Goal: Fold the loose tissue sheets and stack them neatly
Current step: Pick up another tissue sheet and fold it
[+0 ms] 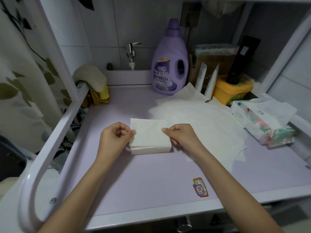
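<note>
Head view is looking down on a lilac tabletop (151, 182) where a person is working with both bare hands. The left hand (116, 134) is curling its fingers in and pinching the left edge of a folded sheet (148, 130) between thumb and forefinger. The right hand (180, 134) is pinching the right edge of the same sheet, with its lower fingers tucking against the side of the pile beneath. That folded sheet is lying flat on top of a stack (151, 148) of folded white tissues, which is sitting near the middle of the tabletop, between the two hands.

Just right of the stack and a little farther off, the loose tissue sheets (202, 118) are lying spread and overlapping, their near corners reaching past the right forearm. At the far right edge a flowered tissue pack (262, 121) is resting with white sheets spilling out of its top.

Along the far side a purple detergent bottle (170, 64) is standing upright, touching the far corner of the loose sheets. A yellow tub (234, 91) is sitting to its right with a black tube (242, 61) standing on it. A metal tap (131, 51) is sticking out of the tiled wall to the left of the bottle. A pale cloth (90, 76) is hanging over the white rail (50, 148) at the far left corner. A small orange sticker (200, 188) is showing on the near part of the tabletop.
</note>
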A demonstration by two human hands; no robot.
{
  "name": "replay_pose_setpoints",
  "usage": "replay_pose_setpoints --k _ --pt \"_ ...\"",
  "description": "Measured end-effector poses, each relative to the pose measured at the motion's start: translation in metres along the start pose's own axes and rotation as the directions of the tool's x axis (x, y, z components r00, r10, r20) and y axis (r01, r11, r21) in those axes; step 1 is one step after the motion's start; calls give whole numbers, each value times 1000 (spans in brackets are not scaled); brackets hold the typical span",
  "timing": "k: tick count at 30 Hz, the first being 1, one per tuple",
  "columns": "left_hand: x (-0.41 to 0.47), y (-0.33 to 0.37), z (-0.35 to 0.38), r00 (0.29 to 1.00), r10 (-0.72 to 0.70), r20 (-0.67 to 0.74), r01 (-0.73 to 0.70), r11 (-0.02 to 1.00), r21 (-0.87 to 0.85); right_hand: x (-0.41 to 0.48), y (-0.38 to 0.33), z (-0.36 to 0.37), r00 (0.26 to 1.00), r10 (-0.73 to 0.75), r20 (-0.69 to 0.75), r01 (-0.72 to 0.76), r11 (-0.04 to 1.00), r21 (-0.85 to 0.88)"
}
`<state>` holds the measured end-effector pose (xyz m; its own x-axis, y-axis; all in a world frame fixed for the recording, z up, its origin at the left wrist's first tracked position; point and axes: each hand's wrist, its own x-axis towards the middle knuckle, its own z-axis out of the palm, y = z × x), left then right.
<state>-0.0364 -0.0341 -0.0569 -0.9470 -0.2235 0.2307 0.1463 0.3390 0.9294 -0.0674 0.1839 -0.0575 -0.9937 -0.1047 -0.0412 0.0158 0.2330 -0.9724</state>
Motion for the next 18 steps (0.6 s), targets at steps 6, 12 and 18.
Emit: replay_pose_setpoints --k 6,12,18 --pt "3 -7 -2 1000 -25 6 25 998 56 1 2 0 1000 -3 -10 3 1000 3" --pt "3 -8 -2 999 -53 15 52 996 70 4 5 1 1000 22 -4 -22 999 30" --pt "4 -9 -2 998 -63 18 61 992 108 5 6 1 999 32 -17 -31 998 48"
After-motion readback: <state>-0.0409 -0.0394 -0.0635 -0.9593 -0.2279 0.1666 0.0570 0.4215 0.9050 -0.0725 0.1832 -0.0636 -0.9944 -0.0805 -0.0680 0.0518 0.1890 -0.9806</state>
